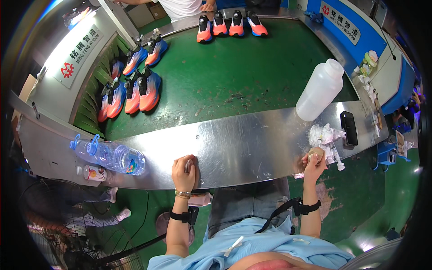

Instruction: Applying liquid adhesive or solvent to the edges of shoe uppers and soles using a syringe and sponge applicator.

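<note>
My left hand [183,174] rests at the front edge of the metal ledge [234,144], fingers curled in; nothing shows in the gap by the thumb. At the right, my right hand [313,166] is closed on a beige rounded lump [317,153], whose kind I cannot make out. Just beyond it lies a heap of crumpled white tissue or cloth [321,134], with a thin white stick-like piece beside it. A black phone-like device [348,129] lies right of the heap. Behind stands a white plastic bottle [318,92], its cap to the upper right.
Orange-and-blue sneakers stand on the green belt [225,76], several at the left [148,90] and several at the far side [229,28]. Clear water bottles [112,155] and a can [94,173] lie at the ledge's left. Another person [180,6] is across. A fan [67,225] stands lower left.
</note>
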{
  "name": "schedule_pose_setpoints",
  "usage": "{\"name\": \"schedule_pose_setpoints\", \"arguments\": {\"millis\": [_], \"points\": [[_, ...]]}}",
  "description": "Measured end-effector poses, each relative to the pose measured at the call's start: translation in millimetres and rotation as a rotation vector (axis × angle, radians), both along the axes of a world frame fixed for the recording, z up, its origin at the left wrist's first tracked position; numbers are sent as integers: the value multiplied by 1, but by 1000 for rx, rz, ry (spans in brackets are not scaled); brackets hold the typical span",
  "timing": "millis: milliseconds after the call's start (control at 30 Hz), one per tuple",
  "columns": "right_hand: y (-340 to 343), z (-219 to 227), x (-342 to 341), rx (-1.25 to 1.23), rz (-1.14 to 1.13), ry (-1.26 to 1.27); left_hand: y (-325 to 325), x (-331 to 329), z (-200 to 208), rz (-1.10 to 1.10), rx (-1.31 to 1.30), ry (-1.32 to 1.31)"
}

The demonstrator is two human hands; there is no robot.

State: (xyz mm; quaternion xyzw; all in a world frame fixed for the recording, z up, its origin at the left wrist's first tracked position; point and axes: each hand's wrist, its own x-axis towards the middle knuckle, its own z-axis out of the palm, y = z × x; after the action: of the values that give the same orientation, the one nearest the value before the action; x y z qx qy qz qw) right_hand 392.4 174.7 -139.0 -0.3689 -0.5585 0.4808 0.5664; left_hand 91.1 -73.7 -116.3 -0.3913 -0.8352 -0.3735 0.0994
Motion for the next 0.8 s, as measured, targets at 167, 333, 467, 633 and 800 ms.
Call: {"name": "schedule_pose_setpoints", "arguments": {"millis": [167, 333, 467, 633, 800], "points": [[-1, 0, 0, -8, -13, 26, 0, 0, 0, -5, -4, -1], [0, 0, 0, 2, -8, 2, 1, 0, 0, -10, -4, -2], [0, 0, 0, -8, -11, 11, 1, 0, 0, -4, -2, -3], [0, 1, 0, -3, -6, 2, 1, 0, 0, -1, -2, -3], [-1, 1, 0, 0, -6, -3, 2, 1, 0, -5, -3, -5]]}}
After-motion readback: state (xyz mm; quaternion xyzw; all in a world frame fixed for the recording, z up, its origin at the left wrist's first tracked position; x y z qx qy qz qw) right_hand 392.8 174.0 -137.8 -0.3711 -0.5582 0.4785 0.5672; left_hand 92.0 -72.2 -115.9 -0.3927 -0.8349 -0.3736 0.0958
